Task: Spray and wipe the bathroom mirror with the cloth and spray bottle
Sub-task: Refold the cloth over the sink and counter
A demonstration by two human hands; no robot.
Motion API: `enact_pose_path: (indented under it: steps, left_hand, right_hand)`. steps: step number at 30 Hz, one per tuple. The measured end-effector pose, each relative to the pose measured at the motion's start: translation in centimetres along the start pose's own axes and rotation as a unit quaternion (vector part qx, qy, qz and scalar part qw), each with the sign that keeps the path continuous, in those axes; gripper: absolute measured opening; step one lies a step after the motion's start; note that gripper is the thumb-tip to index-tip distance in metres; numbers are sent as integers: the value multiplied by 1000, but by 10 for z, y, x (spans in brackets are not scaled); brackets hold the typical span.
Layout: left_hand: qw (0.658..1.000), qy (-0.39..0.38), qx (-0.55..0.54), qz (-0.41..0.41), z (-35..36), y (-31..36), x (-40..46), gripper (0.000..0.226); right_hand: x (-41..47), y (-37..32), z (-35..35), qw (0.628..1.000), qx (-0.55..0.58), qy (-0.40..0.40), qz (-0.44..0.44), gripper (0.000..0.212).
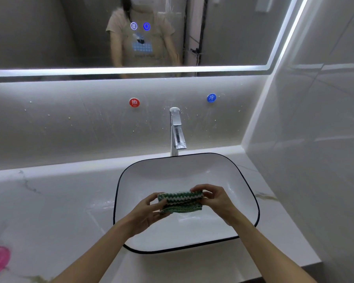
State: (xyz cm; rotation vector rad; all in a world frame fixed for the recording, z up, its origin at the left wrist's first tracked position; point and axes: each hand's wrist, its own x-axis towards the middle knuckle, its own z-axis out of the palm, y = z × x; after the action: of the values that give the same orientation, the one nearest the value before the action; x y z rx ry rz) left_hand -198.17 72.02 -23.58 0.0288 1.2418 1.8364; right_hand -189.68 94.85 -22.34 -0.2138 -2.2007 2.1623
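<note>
head view | left hand (149,209) and right hand (215,198) each pinch an end of the green-and-white knitted cloth (180,202) | cloth's long axis runs left-right above white basin (192,166) | mirror (49,31) up ahead | spray bottle unseen

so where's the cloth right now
In the head view the green-and-white cloth is held folded between the left hand and right hand, over the white basin.
</note>
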Motion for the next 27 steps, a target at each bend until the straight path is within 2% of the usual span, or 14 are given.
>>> enact_pose_path:
  steps: [2,3,6,10,12,14,17,19,21,24,27]
  left_hand:
    - [1000,4,-7,-3,0,0,0,76]
    - [1000,13,-1,-5,1,-1,0,74]
    - [999,45,30,3,5,-1,0,47]
    - [998,46,36,32,8,-2,-1,20]
    - [997,41,42,47,8,-2,-1,14]
    - [996,32,52,62,7,-1,0,18]
    - [994,7,83,71,6,1,-1,43]
    - [989,-3,127,78,5,3,-2,60]
    - [982,-9,165,86,1,6,-3,68]
    - [964,-27,249,89,-5,15,-6,67]
    - [927,-40,360,95,-5,23,-6,50]
  right_hand:
    - [-1,0,0,1000,6,-6,-2,31]
    - [-1,1,-1,1000,10,-9,-1,29]
    - [-4,3,-2,999,23,-16,19,29]
    - [-8,8,-6,995,69,-34,69,27]
    - [-8,7,-6,985,124,-52,107,37]
    - [-8,3,-4,975,146,-52,162,50]
    - [-5,-3,-2,963,101,-70,239,47]
    - [-3,-5,-2,965,65,-90,238,40]
    - [-1,-9,-5,972,36,-85,216,35]
    - [2,-17,-7,979,-28,-92,178,28]
    - [8,-25,-4,980,-79,-112,143,23]
